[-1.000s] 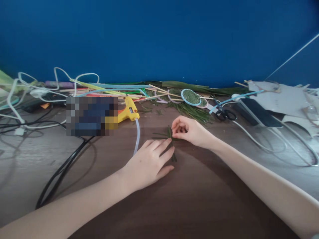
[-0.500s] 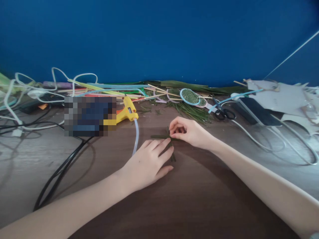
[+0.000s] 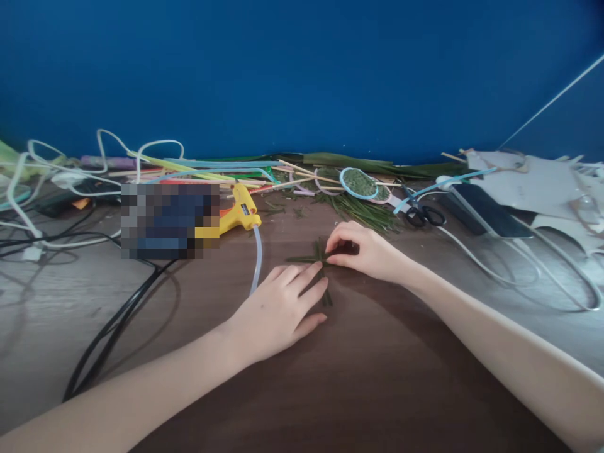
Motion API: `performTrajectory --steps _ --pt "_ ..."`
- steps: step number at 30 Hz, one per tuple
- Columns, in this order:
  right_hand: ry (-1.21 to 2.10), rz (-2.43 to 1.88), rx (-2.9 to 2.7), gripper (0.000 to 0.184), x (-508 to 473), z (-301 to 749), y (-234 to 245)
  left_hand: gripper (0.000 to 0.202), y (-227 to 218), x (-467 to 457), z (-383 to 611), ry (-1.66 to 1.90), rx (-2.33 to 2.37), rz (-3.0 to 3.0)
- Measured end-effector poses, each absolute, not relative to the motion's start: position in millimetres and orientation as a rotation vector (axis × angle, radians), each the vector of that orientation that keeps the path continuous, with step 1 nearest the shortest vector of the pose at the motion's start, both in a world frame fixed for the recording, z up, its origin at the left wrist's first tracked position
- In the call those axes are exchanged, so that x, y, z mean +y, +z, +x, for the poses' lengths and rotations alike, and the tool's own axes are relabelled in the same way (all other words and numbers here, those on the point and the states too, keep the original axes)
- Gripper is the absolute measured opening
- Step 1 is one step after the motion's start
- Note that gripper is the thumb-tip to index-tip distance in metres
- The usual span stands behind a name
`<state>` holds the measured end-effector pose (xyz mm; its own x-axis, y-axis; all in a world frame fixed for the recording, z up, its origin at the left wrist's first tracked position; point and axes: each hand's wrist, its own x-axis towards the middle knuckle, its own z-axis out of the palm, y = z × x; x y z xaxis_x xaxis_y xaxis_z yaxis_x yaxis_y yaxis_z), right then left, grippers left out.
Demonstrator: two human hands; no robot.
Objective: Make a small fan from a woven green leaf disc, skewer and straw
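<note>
Narrow green leaf strips (image 3: 302, 258) lie crossed on the brown tabletop. My left hand (image 3: 283, 305) rests flat with its fingers spread, and one fingertip presses on the strips near where they cross. On the right of the crossing, my right hand (image 3: 361, 251) is closed in a pinch at the end of a strip. Most of that strip's end is hidden by the fingers. Beyond my left hand lies a yellow glue gun (image 3: 243, 207) with a clear glue stick (image 3: 257, 258) sticking out of its back.
Black cables (image 3: 113, 333) and white cords (image 3: 19, 195) run along the left. Cut green leaves (image 3: 361, 212), a blue-rimmed oval (image 3: 358, 183) filled with green bits, black-handled scissors (image 3: 425, 216) and a phone (image 3: 495, 211) lie across the back. A blue wall (image 3: 302, 75) stands behind.
My right hand has shifted slightly to the right, so more of the crossing shows between the hands. My left hand stays in place on the strips.
</note>
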<state>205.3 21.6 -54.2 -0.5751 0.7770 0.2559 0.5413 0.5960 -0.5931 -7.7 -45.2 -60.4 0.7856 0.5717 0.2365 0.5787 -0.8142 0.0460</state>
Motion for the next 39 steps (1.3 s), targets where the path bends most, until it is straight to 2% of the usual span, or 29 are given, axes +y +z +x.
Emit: performTrajectory --steps 6,17,23,29,39 --pt "0.578 -0.998 -2.386 0.002 21 206 -57 0.043 -61 -45 -6 -0.39 -0.919 -2.933" --pt "0.523 -0.953 -2.331 0.005 20 204 -62 0.043 -62 -45 -6 -0.367 -0.924 -2.93" --pt "0.394 -0.901 -2.373 0.015 14 198 -62 0.043 -61 -45 -6 -0.388 -0.911 -2.925" --pt "0.426 -0.918 -2.408 0.024 9 195 -63 0.043 -60 -45 -7 -0.389 -0.918 -2.935" --pt "0.502 -0.915 -2.398 0.025 8 196 -62 0.044 -62 -44 -5 -0.39 -0.919 -2.938"
